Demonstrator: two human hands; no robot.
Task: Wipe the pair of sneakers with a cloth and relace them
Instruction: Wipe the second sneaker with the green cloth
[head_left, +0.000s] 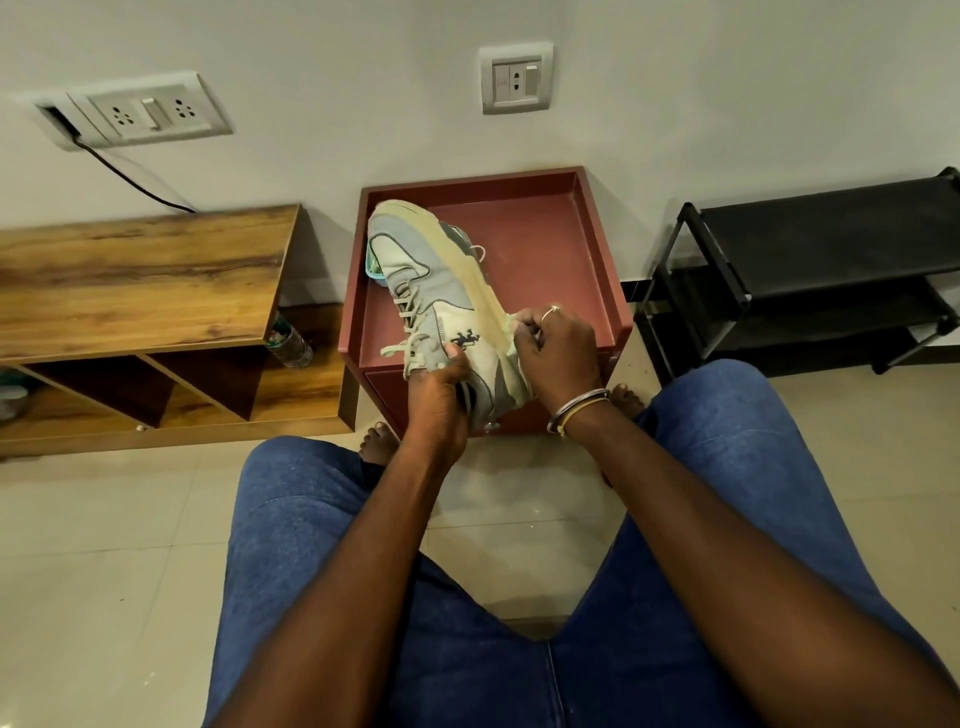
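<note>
A grey and cream sneaker (441, 291) is held tilted over the maroon side table (550, 249), toe toward the wall, sole edge facing right. My left hand (441, 389) grips the sneaker at its heel and collar. My right hand (558, 348) holds a small pale green cloth (511, 327) bunched in its fingers and presses it against the cream midsole. Loose laces (402, 348) hang from the upper eyelets. A bit of a second, teal-trimmed item (375, 265) peeks out behind the toe; I cannot tell what it is.
A wooden low shelf unit (140, 291) stands to the left with a plastic bottle (291, 345) in its gap. A black shoe rack (810, 270) stands to the right. My knees in blue jeans fill the foreground above a tiled floor.
</note>
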